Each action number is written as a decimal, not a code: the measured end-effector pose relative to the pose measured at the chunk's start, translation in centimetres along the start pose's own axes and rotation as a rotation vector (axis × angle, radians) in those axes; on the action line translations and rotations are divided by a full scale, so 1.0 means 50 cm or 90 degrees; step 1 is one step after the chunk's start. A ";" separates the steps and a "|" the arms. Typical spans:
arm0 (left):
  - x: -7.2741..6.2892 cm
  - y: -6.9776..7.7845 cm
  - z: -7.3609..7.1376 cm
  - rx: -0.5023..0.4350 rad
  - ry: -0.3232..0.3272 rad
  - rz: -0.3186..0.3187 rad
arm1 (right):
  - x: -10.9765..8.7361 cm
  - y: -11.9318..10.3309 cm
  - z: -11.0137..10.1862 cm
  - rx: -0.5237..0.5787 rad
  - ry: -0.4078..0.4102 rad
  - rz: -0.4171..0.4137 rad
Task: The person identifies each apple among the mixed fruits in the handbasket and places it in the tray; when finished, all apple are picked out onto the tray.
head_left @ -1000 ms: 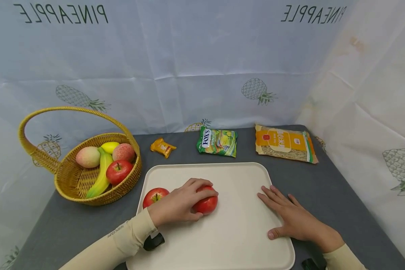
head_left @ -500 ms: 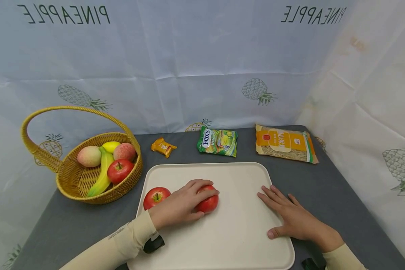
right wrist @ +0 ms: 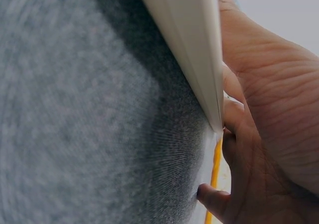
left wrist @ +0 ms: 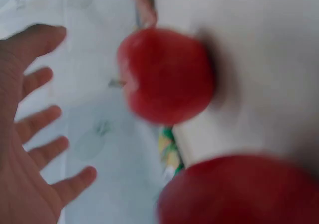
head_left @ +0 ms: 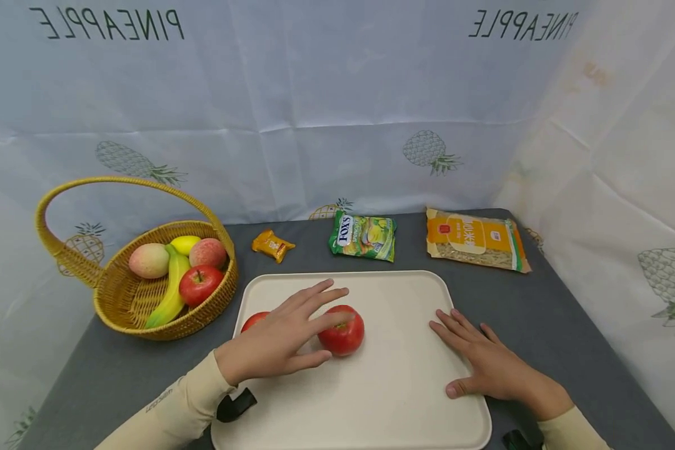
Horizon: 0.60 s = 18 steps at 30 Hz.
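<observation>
A red apple [head_left: 343, 339] sits near the middle of the beige tray [head_left: 382, 394]. The left hand [head_left: 281, 336] hovers beside it, fingers spread and clear of it. A second red apple [head_left: 254, 320] shows partly behind that hand. The right hand [head_left: 486, 365] rests, fingers splayed, on the tray's right rim. On the worktop [head_left: 545, 319], a wicker fruit basket [head_left: 171, 334] stands at left and a FOX'S bag [head_left: 362, 236] lies behind the tray.

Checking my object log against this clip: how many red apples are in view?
3: one apple in the basket, a second apple on the tray by the left hand, and a third apple on it, partly hidden behind that hand.
</observation>
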<state>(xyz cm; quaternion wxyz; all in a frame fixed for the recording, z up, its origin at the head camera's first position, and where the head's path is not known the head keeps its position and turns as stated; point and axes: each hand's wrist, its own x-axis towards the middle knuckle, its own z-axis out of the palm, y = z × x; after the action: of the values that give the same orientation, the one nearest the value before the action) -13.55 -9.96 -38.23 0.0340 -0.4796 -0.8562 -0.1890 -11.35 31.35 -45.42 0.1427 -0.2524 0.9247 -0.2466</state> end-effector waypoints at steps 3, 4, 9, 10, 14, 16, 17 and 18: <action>-0.010 -0.011 -0.034 0.019 0.030 0.026 | -0.001 0.002 0.001 -0.002 -0.001 0.001; -0.016 -0.017 -0.045 0.024 0.038 0.026 | -0.001 0.002 0.001 -0.002 -0.002 0.002; -0.057 -0.051 -0.093 0.026 0.065 -0.014 | -0.002 0.004 0.001 0.006 0.004 -0.005; -0.067 -0.060 -0.100 0.029 0.071 -0.025 | -0.002 0.004 0.002 0.006 0.005 -0.006; -0.108 -0.094 -0.124 0.035 0.092 -0.072 | -0.004 0.005 0.002 0.003 0.005 -0.008; -0.128 -0.111 -0.131 0.037 0.100 -0.093 | -0.004 0.006 0.002 0.001 0.004 -0.007; -0.138 -0.121 -0.134 0.031 0.106 -0.099 | -0.004 0.007 0.002 0.001 0.003 -0.007; -0.147 -0.130 -0.136 0.030 0.115 -0.099 | -0.004 0.007 0.002 0.002 0.002 -0.006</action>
<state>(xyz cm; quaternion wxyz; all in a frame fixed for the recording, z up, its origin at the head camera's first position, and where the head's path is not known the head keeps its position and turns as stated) -15.89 -21.37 -35.60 0.1075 -0.3919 -0.8885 -0.2130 -11.28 31.69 -45.66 0.1408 -0.2559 0.9234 -0.2491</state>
